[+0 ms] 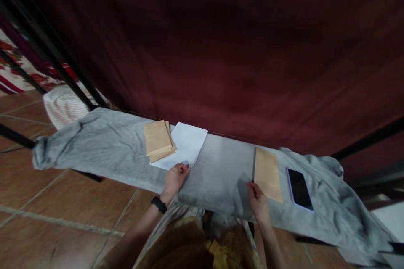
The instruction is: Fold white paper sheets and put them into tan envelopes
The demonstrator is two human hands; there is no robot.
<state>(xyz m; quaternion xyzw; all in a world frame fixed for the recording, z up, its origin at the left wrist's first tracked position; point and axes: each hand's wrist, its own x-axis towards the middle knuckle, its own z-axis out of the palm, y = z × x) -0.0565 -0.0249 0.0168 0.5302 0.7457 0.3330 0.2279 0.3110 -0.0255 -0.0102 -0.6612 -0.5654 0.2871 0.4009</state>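
Observation:
My left hand is at the near corner of a stack of white paper sheets, its fingers pinched on the paper's edge. Overlapping the left side of the sheets are several brown paper envelopes, loosely piled. My right hand hovers by the lower left edge of a single brown envelope. Its fingers are loosely bent and a little apart, with nothing visible in them. A dark band, perhaps shadow, runs along that envelope's left edge.
A phone in a pale purple case lies right of the single envelope. Grey cloth covers the narrow bench, bunched at both ends. A dark red curtain hangs behind it. Black metal bars stand at left, above a tiled floor.

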